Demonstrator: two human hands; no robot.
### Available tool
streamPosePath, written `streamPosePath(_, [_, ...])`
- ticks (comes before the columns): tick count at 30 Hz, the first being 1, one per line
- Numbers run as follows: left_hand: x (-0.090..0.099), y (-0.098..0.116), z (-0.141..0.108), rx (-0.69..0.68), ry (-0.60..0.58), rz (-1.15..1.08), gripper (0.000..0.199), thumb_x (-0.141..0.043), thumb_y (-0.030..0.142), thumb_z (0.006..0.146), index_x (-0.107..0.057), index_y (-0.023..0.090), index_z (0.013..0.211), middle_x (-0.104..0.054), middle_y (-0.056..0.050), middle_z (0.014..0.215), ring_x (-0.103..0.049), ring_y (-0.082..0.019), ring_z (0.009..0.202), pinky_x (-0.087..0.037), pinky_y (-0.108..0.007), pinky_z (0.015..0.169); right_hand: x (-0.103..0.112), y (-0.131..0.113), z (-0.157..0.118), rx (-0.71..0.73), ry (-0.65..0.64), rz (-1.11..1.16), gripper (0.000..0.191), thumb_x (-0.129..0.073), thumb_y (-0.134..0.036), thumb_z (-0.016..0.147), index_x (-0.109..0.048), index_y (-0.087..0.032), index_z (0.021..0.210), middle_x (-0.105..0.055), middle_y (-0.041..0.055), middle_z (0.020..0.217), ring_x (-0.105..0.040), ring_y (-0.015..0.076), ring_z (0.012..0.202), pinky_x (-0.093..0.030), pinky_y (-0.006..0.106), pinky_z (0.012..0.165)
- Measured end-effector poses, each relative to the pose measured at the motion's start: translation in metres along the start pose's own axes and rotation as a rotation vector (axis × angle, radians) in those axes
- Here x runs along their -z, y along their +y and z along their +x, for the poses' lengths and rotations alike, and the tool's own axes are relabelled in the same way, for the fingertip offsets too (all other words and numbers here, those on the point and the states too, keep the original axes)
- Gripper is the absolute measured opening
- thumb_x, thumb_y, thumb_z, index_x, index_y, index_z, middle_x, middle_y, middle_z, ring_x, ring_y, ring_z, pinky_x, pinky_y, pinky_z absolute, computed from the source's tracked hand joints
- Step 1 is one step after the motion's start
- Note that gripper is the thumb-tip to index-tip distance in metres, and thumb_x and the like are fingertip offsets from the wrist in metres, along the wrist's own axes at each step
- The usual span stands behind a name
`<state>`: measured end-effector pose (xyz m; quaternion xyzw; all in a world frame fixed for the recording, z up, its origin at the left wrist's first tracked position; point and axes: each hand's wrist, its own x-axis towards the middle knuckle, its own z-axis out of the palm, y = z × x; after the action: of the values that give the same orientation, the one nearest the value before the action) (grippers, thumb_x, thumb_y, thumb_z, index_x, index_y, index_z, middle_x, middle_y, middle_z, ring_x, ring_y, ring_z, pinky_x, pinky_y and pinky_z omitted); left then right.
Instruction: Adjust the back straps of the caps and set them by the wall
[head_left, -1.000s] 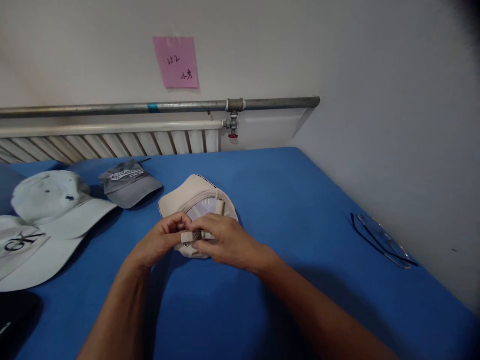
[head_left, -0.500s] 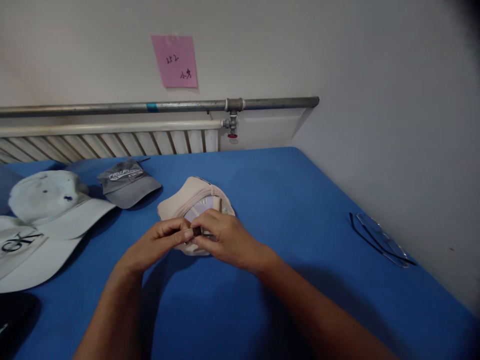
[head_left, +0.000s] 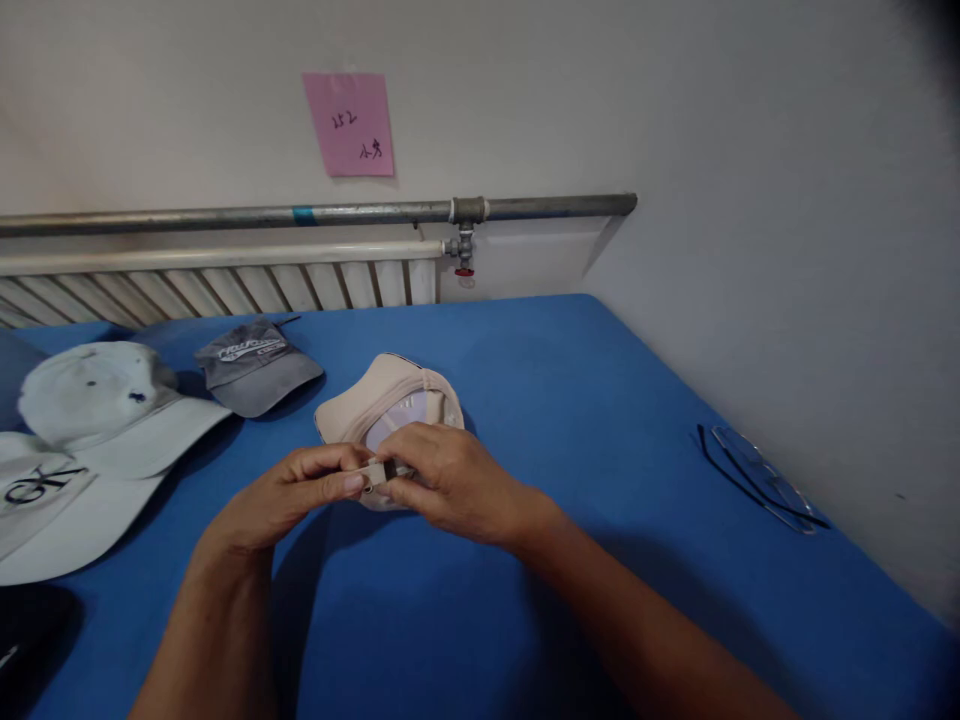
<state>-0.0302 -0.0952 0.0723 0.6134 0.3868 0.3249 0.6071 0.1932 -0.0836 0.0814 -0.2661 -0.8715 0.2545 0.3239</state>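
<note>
A pale beige cap [head_left: 371, 395] lies with its inside facing up and its brim toward the far left. At its near edge, my left hand [head_left: 289, 490] pinches the light strap [head_left: 372, 474] between thumb and fingers. A small dark buckle [head_left: 389, 469] sits around the strap between my two hands. My right hand [head_left: 457, 485] is closed on the strap just right of the buckle, with its fingers partly covering it. The back of the cap is partly hidden behind my right hand.
On the blue table [head_left: 525, 380], a grey cap [head_left: 259, 365] and two white caps, one with a small logo [head_left: 97, 400] and one lettered [head_left: 60, 515], lie left. Eyeglasses [head_left: 765, 480] rest at the right edge. A radiator [head_left: 330, 285] and pipe [head_left: 375, 213] run behind.
My left hand has shifted slightly left, and more of the light strap now shows between its fingertips and the buckle. My right hand has barely moved.
</note>
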Motion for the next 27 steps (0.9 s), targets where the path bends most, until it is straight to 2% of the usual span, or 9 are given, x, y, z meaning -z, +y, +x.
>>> streamPosePath(9, [0.0065, -0.0022, -0.0037, 0.039, -0.025, 0.034, 0.023, -0.071, 0.038, 0.084, -0.069, 0.021, 0.068, -0.069, -0.004, 0.093, -0.06, -0.019, 0.093, -0.045, -0.027, 0.086, -0.0009, 0.0013, -0.0007, 0.0, -0.018, -0.021, 0.013, -0.061, -0.019, 0.089, -0.061, -0.018, 0.102, -0.07, 0.0057, 0.094, -0.063, 0.0194, 0.087, -0.046, 0.031, 0.078])
streamPosePath(14, [0.0073, -0.0047, -0.0059, 0.058, 0.008, 0.003, 0.023, -0.073, 0.038, 0.082, -0.07, 0.021, 0.067, -0.071, -0.004, 0.1, -0.061, -0.019, 0.097, -0.044, -0.026, 0.089, -0.0001, 0.0001, -0.0004, -0.014, -0.051, -0.002, 0.014, -0.06, -0.02, 0.091, -0.061, -0.017, 0.104, -0.07, 0.007, 0.096, -0.064, 0.0197, 0.088, -0.047, 0.031, 0.079])
streamPosePath(19, [0.0094, -0.0074, -0.0032, 0.044, 0.002, -0.024, 0.023, -0.074, 0.037, 0.081, -0.07, 0.02, 0.066, -0.071, -0.004, 0.103, -0.062, -0.018, 0.093, -0.045, -0.025, 0.087, -0.0005, -0.0004, -0.0006, -0.004, -0.056, -0.015, 0.015, -0.059, -0.021, 0.092, -0.061, -0.014, 0.105, -0.07, 0.0096, 0.099, -0.064, 0.0208, 0.092, -0.047, 0.032, 0.081])
streamPosePath(27, [0.0088, -0.0065, -0.0028, 0.06, -0.016, -0.064, 0.024, -0.075, 0.035, 0.08, -0.069, 0.019, 0.065, -0.071, -0.003, 0.097, -0.062, -0.016, 0.091, -0.044, -0.024, 0.084, -0.0004, 0.0023, -0.0007, -0.044, -0.08, 0.036, 0.009, -0.059, -0.023, 0.092, -0.059, -0.017, 0.099, -0.068, 0.0052, 0.093, -0.064, 0.0172, 0.084, -0.048, 0.028, 0.074])
